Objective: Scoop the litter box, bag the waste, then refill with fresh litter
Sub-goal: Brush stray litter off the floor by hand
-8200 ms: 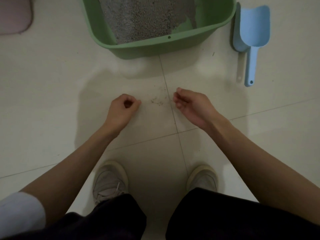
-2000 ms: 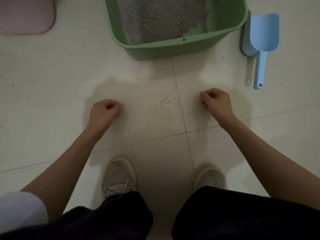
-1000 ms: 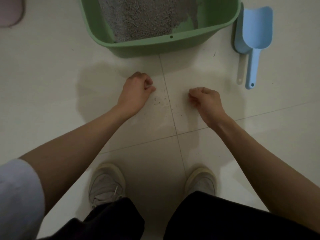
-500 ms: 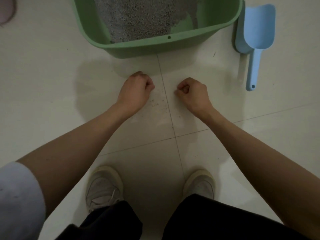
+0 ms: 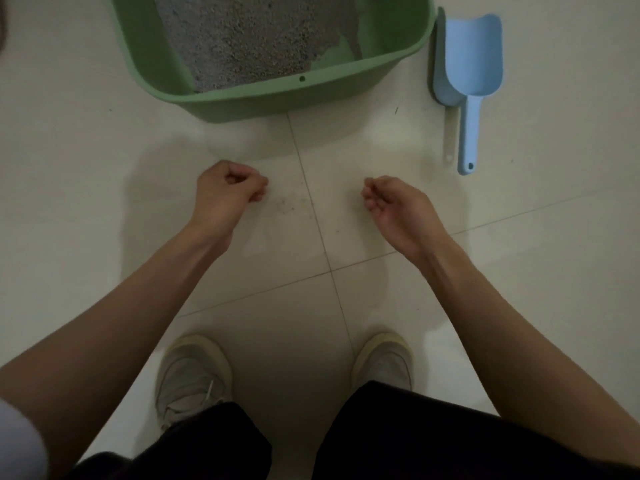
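Both fists, the left hand and right hand, are held curled and empty above scattered grey litter grains before the green plastic litter box; the pale blue plastic scoop, lying on the floor beside it, is best grasped by its handle.

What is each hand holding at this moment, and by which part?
Nothing is visibly held. The left hand is a closed fist, the right hand has curled fingers; the blue scoop lies untouched on the floor.
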A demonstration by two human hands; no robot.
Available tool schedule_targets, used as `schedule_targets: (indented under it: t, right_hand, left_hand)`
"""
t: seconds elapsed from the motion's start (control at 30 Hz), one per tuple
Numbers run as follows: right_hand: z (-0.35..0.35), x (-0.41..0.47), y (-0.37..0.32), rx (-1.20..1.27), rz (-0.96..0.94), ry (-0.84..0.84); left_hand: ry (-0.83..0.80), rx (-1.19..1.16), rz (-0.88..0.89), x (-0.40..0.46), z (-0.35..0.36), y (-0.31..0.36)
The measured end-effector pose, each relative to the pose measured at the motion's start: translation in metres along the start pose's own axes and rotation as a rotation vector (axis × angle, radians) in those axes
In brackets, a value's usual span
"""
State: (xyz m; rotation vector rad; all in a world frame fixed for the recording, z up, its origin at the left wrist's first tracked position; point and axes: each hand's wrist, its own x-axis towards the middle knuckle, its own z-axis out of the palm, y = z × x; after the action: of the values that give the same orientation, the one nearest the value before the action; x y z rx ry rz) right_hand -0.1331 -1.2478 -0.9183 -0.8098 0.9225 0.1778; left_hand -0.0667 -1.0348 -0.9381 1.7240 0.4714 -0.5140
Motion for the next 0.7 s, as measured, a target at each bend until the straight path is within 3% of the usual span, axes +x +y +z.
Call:
schedule_targets:
  t: [0.1, 0.17, 0.27, 0.33, 0.7]
  right_hand:
    - [-0.028, -0.010, -0.011, 0.059, 0.015, -0.045]
    - [-0.042, -0.015, -0.012, -0.240, -0.069, 0.019]
    - [-0.060, -0.015, -0.008, -0.907, -0.206, 0.231]
    - [-0.066, -0.017, -0.004, -1.122, -0.238, 0.308]
    - [-0.067, -0.012, 0.007, -1.348, -0.335, 0.326]
  left_hand:
    - [-0.024, 0.006, -0.044, -0.007, -0.001, -0.010]
    - [-0.019, 0.047, -0.059, -0.010, -0.003, -0.014]
    - [-0.028, 0.096, -0.065, -0.016, -0.004, -0.015]
    - [-0.042, 0.166, -0.050, -0.020, -0.003, -0.016]
    - [-0.019, 0.396, 0.014, -0.027, -0.008, -0.029]
